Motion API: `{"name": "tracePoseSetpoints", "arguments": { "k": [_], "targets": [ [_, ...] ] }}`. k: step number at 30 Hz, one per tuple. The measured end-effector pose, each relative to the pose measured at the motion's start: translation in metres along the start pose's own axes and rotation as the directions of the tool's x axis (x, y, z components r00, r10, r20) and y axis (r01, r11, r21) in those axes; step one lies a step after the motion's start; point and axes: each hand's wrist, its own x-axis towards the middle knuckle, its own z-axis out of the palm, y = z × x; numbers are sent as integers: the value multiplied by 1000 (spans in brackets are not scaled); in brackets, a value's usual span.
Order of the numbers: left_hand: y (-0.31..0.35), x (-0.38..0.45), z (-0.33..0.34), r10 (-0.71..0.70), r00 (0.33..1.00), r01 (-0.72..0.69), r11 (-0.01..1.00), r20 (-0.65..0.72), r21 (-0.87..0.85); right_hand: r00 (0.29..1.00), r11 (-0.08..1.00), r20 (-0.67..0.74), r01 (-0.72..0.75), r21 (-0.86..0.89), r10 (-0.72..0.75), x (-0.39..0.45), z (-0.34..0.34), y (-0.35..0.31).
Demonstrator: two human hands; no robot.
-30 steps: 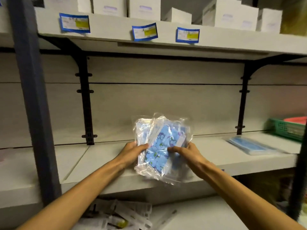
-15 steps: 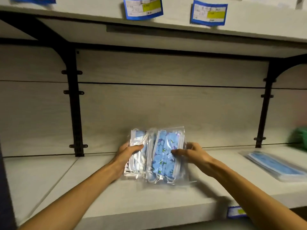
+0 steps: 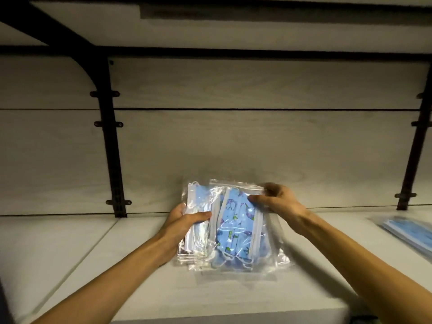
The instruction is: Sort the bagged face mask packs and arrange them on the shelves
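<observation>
At the centre of the frame the left hand (image 3: 184,226) grips the white-edged packs (image 3: 197,220) and the right hand (image 3: 277,202) pinches the printed mask pack (image 3: 238,226), all low over the shelf (image 3: 145,286), so it seems best to set them flat and square the edges.

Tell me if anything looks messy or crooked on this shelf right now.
Only slightly. The bagged mask packs held between the left hand and right hand overlap unevenly, the front bag skewed against those behind it. The other pack at the right lies flat. Nothing looks torn or spilled.
</observation>
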Motion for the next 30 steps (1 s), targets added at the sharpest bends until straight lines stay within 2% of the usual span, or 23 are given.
{"name": "tracePoseSetpoints", "arguments": {
  "k": [3,9,16,21,23,25,27,30],
  "targets": [
    [-2,-1,-3,20,1000,-20,1000,6,-9,997,999,-60,45,-27,-47,1,-3,19],
    [-9,-2,-3,24,999,-23,1000,-33,12,996,999,-85,-41,-9,40,3,-20,29],
    [-4,-1,-5,-21,1000,21,999,6,-28,983,973,-77,-150,178,165,5,-32,28],
    [1,-9,-1,-49,995,53,998,82,-39,985,898,38,-169,406,168,7,-26,30],
    [-1,-9,-3,-23,997,24,1000,72,-15,989,929,57,-149,340,138,7,-28,30],
    [-3,-8,-4,2,999,-2,1000,54,11,993,976,28,-115,185,112,7,-33,30],
    [-4,-7,-5,12,999,-12,1000,39,14,991,989,-65,-107,98,114,8,-38,32],
    [-2,-7,-6,12,1000,-12,1000,21,1,970,995,-224,-81,63,94,8,-43,33]
  ]
}}
